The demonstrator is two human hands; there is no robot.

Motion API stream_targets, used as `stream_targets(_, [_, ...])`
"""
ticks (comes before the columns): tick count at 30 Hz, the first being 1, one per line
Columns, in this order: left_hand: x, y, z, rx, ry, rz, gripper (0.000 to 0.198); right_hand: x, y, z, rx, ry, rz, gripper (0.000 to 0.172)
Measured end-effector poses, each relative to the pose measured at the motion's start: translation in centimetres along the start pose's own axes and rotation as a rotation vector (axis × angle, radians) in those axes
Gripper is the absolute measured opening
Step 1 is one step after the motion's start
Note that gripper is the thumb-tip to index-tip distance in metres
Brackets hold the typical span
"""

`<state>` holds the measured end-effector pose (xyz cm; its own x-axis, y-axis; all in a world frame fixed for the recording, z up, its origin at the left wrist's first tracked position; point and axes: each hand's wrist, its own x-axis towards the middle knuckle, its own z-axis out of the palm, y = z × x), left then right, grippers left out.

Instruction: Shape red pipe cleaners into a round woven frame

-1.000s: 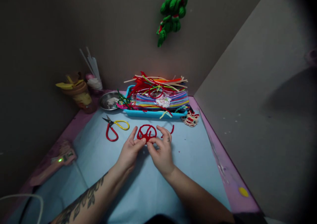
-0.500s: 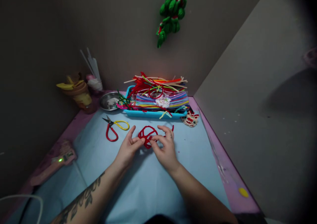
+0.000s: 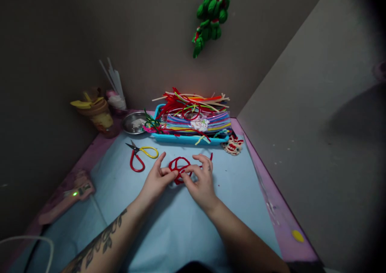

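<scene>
Between my hands is a red pipe cleaner shape (image 3: 180, 159), bent into a rounded frame with crossing loops. My left hand (image 3: 158, 177) pinches its lower left side between thumb and forefinger. My right hand (image 3: 200, 180) pinches the lower right part, its other fingers curled above. A loose red end sticks up just past the right fingers. Scissors (image 3: 137, 149) with one red and one yellow handle lie spread on the blue sheet, up and left of my left hand.
A blue tray (image 3: 193, 139) of colourful pipe cleaners stands at the back. Left of it sits a metal dish (image 3: 134, 123). A pink glue gun (image 3: 70, 198) with a green light lies at left. A lion-like face piece (image 3: 233, 145) rests by the tray's right corner.
The red shape has tilted between my fingers, so its loops look flatter and sit differently. Both hands keep their pinch in nearly the same place. The whole view has shifted slightly.
</scene>
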<state>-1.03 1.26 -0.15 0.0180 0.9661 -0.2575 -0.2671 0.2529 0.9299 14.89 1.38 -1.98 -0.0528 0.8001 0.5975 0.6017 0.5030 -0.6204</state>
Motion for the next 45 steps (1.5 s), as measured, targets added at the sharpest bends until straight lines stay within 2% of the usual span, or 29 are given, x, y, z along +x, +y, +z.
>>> stream_targets(4, [0.0, 0.3, 0.0, -0.009, -0.034, -0.041, 0.114, 0.3, 0.9, -0.4, 0.043, -0.031, -0.022, 0.015])
stream_targets(11, [-0.1, 0.5, -0.2, 0.070, -0.099, -0.024, 0.116, 0.6, 1.2, -0.7, 0.081, -0.098, -0.044, 0.011])
stream_targets(22, [0.0, -0.2, -0.8, 0.259, -0.183, 0.047, 0.103, 0.3, 0.8, -0.4, 0.057, -0.200, -0.020, 0.009])
stream_targets(29, [-0.4, 0.4, -0.5, 0.286, -0.208, 0.082, 0.099, 0.4, 1.1, -0.2, 0.125, -0.275, 0.149, 0.011])
stream_targets(34, [-0.4, 0.0, -0.4, 0.329, -0.187, 0.136, 0.102, 0.0, 1.4, 0.5, 0.150, -0.302, 0.219, 0.015])
stream_targets(38, [-0.3, -0.3, -0.7, 0.425, -0.199, 0.190, 0.096, -0.4, 1.8, 1.1, 0.172, -0.327, 0.275, 0.022])
stream_targets(42, [-0.1, -0.5, -0.9, 0.523, -0.187, 0.224, 0.096, -0.5, 2.0, 1.3, 0.165, -0.284, 0.293, 0.016])
stream_targets(45, [0.0, -0.5, -0.7, 0.495, -0.175, 0.172, 0.101, -0.4, 1.7, 1.2, 0.152, -0.242, 0.285, 0.012])
